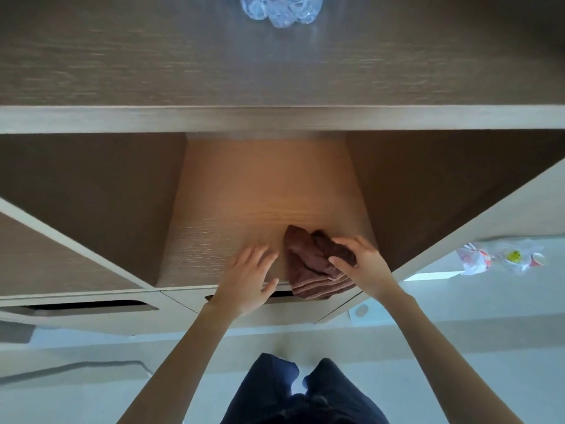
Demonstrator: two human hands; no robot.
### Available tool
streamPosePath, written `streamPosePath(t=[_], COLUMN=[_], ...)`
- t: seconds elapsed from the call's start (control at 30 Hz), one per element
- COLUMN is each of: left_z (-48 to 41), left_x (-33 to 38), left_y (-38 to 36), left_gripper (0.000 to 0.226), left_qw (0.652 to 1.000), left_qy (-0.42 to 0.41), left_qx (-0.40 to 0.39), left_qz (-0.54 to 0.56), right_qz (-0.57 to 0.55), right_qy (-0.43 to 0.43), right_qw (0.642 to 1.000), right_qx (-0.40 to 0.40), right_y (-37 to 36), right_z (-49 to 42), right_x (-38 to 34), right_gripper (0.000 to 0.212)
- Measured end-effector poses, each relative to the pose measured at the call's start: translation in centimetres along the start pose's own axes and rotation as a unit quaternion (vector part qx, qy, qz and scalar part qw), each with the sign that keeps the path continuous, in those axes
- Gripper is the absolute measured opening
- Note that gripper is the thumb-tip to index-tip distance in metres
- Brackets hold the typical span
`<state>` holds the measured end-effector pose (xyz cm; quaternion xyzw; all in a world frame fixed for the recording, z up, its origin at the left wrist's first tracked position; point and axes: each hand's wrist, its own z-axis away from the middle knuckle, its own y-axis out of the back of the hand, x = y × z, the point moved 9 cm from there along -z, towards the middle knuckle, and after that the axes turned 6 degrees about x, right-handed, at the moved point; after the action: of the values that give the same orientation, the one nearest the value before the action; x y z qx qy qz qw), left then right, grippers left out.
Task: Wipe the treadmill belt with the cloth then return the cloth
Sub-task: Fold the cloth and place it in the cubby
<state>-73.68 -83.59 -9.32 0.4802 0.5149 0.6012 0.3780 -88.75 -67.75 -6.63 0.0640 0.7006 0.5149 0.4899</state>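
Observation:
A crumpled brown cloth (308,264) lies on the wooden shelf floor (244,209) of an open cabinet compartment, its striped hem hanging slightly over the front edge. My right hand (363,267) holds the cloth's right side, thumb and fingers curled onto the fabric. My left hand (247,276) lies just left of the cloth with fingers spread and relaxed, holding nothing, near the shelf's front edge. No treadmill is in view.
The cabinet's top board (275,56) carries a clear glass object (281,7) at the far edge. Side walls bound the compartment left and right. A clear plastic bag (501,258) with small items lies on the pale floor at right. My legs show below.

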Motion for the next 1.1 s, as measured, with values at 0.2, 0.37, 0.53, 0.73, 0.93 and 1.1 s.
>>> streamPosePath(t=[0.2,0.37,0.53,0.73,0.93,1.1], left_z=[-0.1,0.1,-0.1,-0.9,-1.2,-0.3], left_x=[0.8,3.3,2.7,2.4,0.4,3.5], left_y=[-0.7,0.9,2.0,3.2,4.0,5.0], left_gripper=[0.071,0.076,0.054,0.047,0.041,0.034], left_qw=[1.000,0.989,0.983,0.978,0.989,0.980], left_qy=[-0.006,-0.078,-0.073,-0.104,-0.053,-0.050], left_qx=[-0.007,0.053,0.108,0.144,0.118,0.175], left_qz=[0.026,0.110,0.126,0.111,0.065,0.079], right_qz=[0.052,0.036,-0.071,0.025,0.012,0.044], right_qy=[-0.068,-0.056,0.013,0.133,0.079,0.125], right_qw=[0.993,0.992,0.996,0.991,0.997,0.991], right_qx=[0.080,0.109,0.056,0.003,-0.015,0.003], right_y=[-0.6,-1.8,-0.6,-0.4,-1.9,-1.7], right_z=[1.6,2.6,1.4,-0.8,-0.8,-0.2], right_x=[-0.1,-1.8,-2.6,-4.9,-3.8,-4.4], right_gripper=[0.038,0.033,0.021,0.039,0.035,0.029])
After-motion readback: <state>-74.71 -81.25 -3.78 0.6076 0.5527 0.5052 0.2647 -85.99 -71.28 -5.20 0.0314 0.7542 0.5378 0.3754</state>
